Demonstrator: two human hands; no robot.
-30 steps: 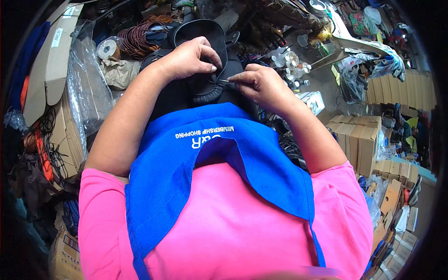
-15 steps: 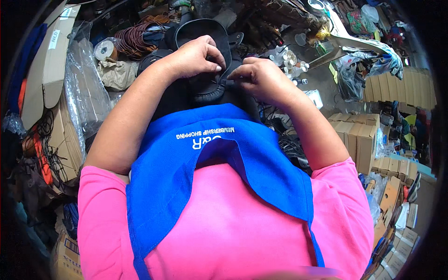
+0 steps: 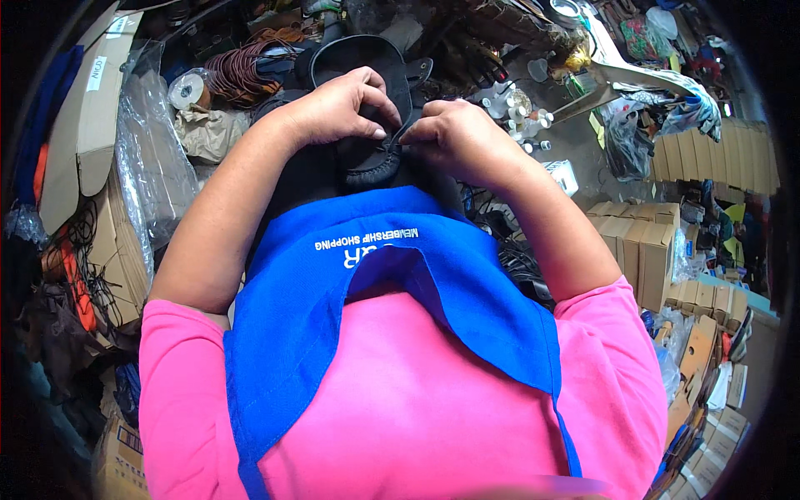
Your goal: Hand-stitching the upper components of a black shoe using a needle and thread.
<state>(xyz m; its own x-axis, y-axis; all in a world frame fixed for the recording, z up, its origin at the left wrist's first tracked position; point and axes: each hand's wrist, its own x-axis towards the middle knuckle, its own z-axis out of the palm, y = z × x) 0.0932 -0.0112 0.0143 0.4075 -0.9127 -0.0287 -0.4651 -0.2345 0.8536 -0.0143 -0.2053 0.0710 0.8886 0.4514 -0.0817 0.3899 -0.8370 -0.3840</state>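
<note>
A black leather shoe (image 3: 372,176), as far as its shape shows, lies beyond my apron with its puckered, stitched edge toward me. Its open, cup-like end (image 3: 350,52) points away, and a small tab with a hole sticks out at the right. My left hand (image 3: 346,107) is bent over the shoe, thumb and forefinger closing on the edge at the upper end of the puckered seam. Just right of that spot, my right hand (image 3: 454,137) is closed in a pinch against the same edge. Whatever is between the right fingertips is too small to make out.
Left of the shoe are a spool (image 3: 190,90), coiled brown cord (image 3: 250,71) and crumpled paper (image 3: 208,133). Small bottles (image 3: 512,107) stand to the right. Cardboard boxes (image 3: 637,242) are stacked further right, and tall cardboard (image 3: 93,108) leans at the left.
My right hand has shifted slightly left and up, its fingers drawn closer together at the seam. My left thumb and fingers have moved slightly; the shoe has stayed about where it was.
</note>
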